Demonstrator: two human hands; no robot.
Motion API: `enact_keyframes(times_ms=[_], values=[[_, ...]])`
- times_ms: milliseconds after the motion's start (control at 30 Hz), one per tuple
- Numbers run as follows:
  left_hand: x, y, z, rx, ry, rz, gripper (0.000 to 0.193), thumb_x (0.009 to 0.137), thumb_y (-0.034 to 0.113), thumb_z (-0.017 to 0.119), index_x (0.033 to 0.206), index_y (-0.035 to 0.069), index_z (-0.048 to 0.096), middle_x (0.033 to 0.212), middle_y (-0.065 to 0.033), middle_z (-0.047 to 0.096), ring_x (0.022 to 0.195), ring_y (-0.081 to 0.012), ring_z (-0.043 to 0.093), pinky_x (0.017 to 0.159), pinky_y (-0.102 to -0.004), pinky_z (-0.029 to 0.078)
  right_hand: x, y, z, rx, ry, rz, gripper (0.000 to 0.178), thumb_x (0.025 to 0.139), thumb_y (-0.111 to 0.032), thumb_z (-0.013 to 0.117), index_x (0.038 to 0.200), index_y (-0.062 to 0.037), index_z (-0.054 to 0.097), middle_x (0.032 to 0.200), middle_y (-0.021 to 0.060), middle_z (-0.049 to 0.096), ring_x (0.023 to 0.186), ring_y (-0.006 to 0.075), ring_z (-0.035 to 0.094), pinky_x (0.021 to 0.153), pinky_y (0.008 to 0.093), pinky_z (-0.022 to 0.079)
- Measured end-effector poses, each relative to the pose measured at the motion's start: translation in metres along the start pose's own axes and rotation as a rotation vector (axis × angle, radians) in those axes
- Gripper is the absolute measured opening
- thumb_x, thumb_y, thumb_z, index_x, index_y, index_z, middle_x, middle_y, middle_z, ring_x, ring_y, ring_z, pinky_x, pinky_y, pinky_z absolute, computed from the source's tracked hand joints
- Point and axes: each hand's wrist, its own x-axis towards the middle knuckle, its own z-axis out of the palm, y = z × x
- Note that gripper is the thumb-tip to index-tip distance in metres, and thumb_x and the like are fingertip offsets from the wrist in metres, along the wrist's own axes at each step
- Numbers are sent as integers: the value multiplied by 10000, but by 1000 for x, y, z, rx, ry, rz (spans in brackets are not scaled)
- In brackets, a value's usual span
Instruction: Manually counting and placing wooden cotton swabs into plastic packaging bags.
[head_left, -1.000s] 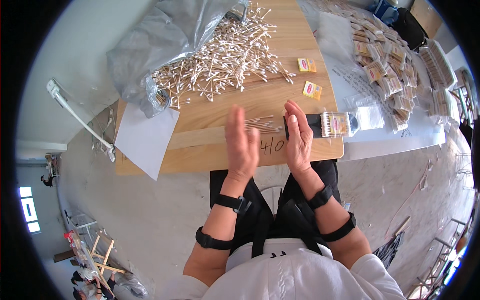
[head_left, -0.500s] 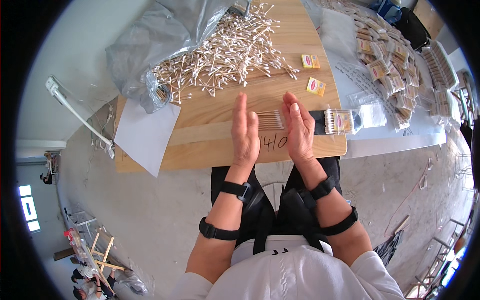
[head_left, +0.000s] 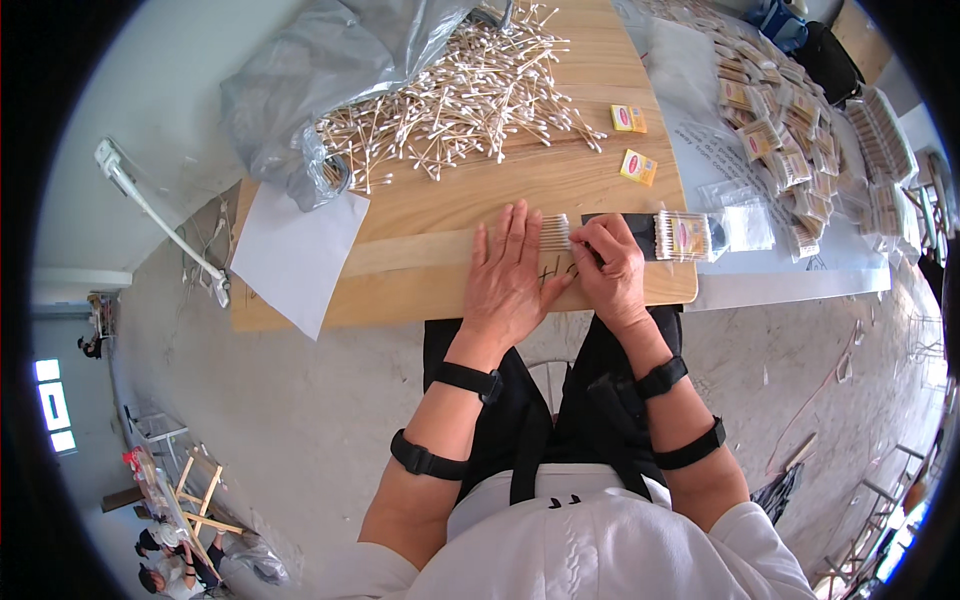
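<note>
My left hand (head_left: 505, 285) lies flat on the wooden table, fingers stretched out, covering the left part of a row of cotton swabs (head_left: 553, 232). White swab tips show at the row's right end. Beside those tips, my right hand (head_left: 615, 275) is closed with bent fingers and thumb together; what it pinches, if anything, is hidden. Partly under this hand runs a flat black strip (head_left: 643, 236). On the strip's right part sits a block of swabs with a yellow card (head_left: 687, 237). Handwritten marks on the wood are partly covered by my hands.
A loose heap of swabs (head_left: 450, 110) spills from a grey plastic bag (head_left: 300, 90). Two yellow cards (head_left: 638, 167) lie on the right. White paper (head_left: 300, 250) overhangs the front left edge. Clear bags (head_left: 745, 228) and piled swab packs (head_left: 790, 130) cover the adjoining surface.
Both hands were upright at either end of the swab row. Now the left palm has turned down onto the row, and the right fingers have curled at its right end.
</note>
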Motion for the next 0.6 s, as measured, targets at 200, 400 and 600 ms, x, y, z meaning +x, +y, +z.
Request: enact_keyframes(times_ms=[200,400,600], values=[[-1,-1,3,19,48,5,855,874,507,604,1484,-6,294,1555,-180,291,1461,-292,251,1181,-515,182,0,-1,4,-136,-23,-108,113,742,-23,668,854,-40,663,849,118,580,805,313,611,722,402,508],[0,-1,4,10,57,5,852,873,507,602,1480,-9,299,1552,-182,294,1461,-295,250,1183,-515,179,1,1,4,-168,-32,-138,90,744,-28,661,832,-39,653,841,120,575,795,315,606,716,402,506],[0,-1,4,7,44,2,853,875,507,598,1481,-13,299,1553,-185,289,1463,-295,244,1182,-519,178,2,-1,1,-157,-67,-121,88,730,-28,650,817,-44,645,832,115,573,791,316,605,710,400,503]])
